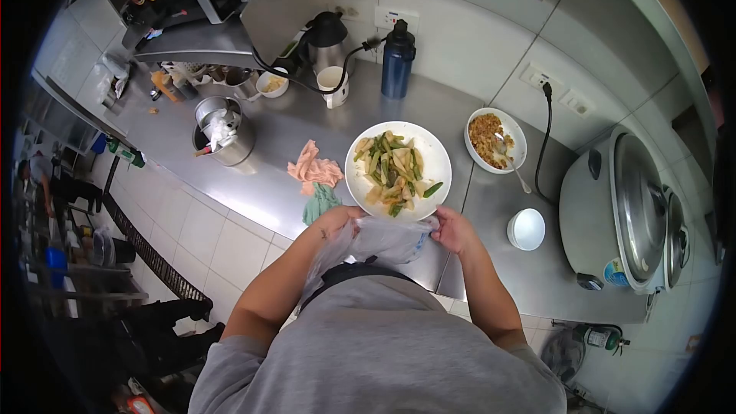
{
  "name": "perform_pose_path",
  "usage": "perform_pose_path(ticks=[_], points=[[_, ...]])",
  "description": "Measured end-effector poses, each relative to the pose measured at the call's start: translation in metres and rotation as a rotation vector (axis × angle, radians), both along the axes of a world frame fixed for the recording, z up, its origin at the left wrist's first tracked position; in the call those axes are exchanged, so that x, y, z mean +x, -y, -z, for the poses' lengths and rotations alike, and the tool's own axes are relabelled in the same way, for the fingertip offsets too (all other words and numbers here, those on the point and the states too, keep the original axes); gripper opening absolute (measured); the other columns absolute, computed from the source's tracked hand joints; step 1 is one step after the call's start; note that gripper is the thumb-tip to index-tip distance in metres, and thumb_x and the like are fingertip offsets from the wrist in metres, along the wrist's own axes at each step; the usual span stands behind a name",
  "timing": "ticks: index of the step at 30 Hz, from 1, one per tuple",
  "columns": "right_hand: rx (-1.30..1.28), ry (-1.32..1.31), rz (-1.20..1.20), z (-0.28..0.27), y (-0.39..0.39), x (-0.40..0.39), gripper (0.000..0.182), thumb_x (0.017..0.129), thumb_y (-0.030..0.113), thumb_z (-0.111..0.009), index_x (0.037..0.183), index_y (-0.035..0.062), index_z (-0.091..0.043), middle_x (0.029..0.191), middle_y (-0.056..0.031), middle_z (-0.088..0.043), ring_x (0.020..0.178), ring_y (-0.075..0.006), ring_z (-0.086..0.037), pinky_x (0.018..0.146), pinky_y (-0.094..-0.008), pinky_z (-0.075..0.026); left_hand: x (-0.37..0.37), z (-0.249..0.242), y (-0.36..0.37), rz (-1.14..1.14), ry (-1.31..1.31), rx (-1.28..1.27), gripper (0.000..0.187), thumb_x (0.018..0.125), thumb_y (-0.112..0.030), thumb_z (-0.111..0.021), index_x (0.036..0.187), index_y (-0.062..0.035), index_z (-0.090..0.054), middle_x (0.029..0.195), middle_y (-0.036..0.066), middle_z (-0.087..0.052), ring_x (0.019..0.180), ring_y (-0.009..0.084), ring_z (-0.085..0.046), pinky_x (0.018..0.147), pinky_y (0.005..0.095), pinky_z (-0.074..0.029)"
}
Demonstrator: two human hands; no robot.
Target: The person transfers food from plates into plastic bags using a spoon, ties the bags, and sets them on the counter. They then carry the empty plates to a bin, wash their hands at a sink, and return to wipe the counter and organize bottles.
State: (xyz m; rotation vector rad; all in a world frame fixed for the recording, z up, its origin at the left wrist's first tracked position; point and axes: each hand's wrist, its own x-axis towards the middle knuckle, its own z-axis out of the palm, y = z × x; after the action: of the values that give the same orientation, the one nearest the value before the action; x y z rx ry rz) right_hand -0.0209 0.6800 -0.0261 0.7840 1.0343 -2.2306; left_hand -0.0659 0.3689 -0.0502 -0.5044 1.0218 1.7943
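A clear plastic bag (391, 240) stretches between my hands in front of my waist, at the near edge of the steel counter. My left hand (340, 221) is closed on the bag's left side, its fingers partly hidden by the film. At the other side my right hand (454, 230) pinches the bag's edge. Just beyond the bag stands a white plate (437, 157) of cooked vegetables (392, 169), green and pale pieces; the bag overlaps its near rim. Left of the plate lie a crumpled pink cloth (313, 166) and a green cloth (320, 202), close to my left hand.
To the right are a bowl of brown food (491, 134) with a spoon, a small white bowl (526, 229) and a large rice cooker (606, 207). A blue flask (398, 61), a mug (333, 84) and a metal pot (230, 142) stand left. A person (57, 184) is at far left.
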Motion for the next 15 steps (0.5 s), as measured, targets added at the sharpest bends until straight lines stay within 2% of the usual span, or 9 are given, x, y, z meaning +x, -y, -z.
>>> perform_pose_path(ticks=[3, 5, 6, 8, 11, 15], points=[[0.097, -0.018, -0.04, 0.004, -0.004, -0.024, 0.008, 0.08, 0.011, -0.059, 0.086, 0.006, -0.059, 0.073, -0.0038, -0.058, 0.055, -0.0108, -0.049, 0.044, -0.0256, -0.035, -0.006, -0.015, -0.008, -0.006, -0.037, -0.235, 0.013, 0.074, -0.007, -0.057, 0.085, 0.0009, -0.059, 0.062, 0.008, -0.053, 0.048, 0.0181, -0.049, 0.046, 0.0282, -0.044], [0.252, -0.1, -0.123, 0.031, -0.008, -0.038, 0.005, 0.079, 0.009, -0.058, 0.083, 0.0058, -0.058, 0.069, -0.0039, -0.055, 0.05, -0.0115, -0.047, 0.04, -0.0263, -0.032, -0.017, 0.001, -0.004, 0.023, 0.005, -0.174, 0.006, 0.074, -0.007, -0.056, 0.074, -0.001, -0.055, 0.06, 0.009, -0.052, 0.047, 0.0184, -0.049, 0.046, 0.0284, -0.043], [0.277, -0.13, -0.132, 0.033, -0.007, -0.04, 0.007, 0.078, 0.007, -0.058, 0.084, 0.0046, -0.058, 0.068, -0.0041, -0.055, 0.048, -0.0118, -0.046, 0.038, -0.0261, -0.03, -0.023, 0.011, -0.002, 0.043, 0.027, -0.142, 0.008, 0.074, -0.007, -0.056, 0.068, -0.0019, -0.053, 0.059, 0.009, -0.052, 0.047, 0.0186, -0.049, 0.045, 0.0285, -0.043], [0.337, -0.175, -0.134, 0.035, -0.003, -0.033, 0.01, 0.076, 0.005, -0.058, 0.085, 0.0023, -0.057, 0.065, -0.0046, -0.054, 0.044, -0.0123, -0.044, 0.036, -0.0257, -0.028, -0.033, 0.019, 0.009, 0.117, 0.008, -0.133, 0.01, 0.073, -0.009, -0.06, 0.071, 0.0, -0.056, 0.062, 0.011, -0.055, 0.05, 0.0201, -0.053, 0.047, 0.0312, -0.044], [0.381, -0.201, -0.094, 0.035, 0.001, -0.009, 0.015, 0.073, 0.002, -0.059, 0.088, -0.0013, -0.058, 0.063, -0.0062, -0.055, 0.045, -0.0132, -0.046, 0.037, -0.0253, -0.03, -0.039, 0.026, 0.015, 0.213, -0.034, -0.125, 0.01, 0.071, -0.009, -0.063, 0.07, 0.0008, -0.058, 0.064, 0.011, -0.056, 0.053, 0.0201, -0.055, 0.048, 0.0323, -0.044], [0.462, -0.318, -0.038, -0.022, 0.016, 0.014, 0.014, 0.071, 0.001, -0.06, 0.085, -0.0008, -0.06, 0.066, -0.0061, -0.059, 0.046, -0.0119, -0.049, 0.038, -0.0227, -0.032, -0.032, 0.008, 0.015, 0.254, -0.223, -0.227, 0.009, 0.066, -0.006, -0.064, 0.068, 0.0012, -0.059, 0.062, 0.01, -0.056, 0.053, 0.0188, -0.054, 0.049, 0.031, -0.042]])
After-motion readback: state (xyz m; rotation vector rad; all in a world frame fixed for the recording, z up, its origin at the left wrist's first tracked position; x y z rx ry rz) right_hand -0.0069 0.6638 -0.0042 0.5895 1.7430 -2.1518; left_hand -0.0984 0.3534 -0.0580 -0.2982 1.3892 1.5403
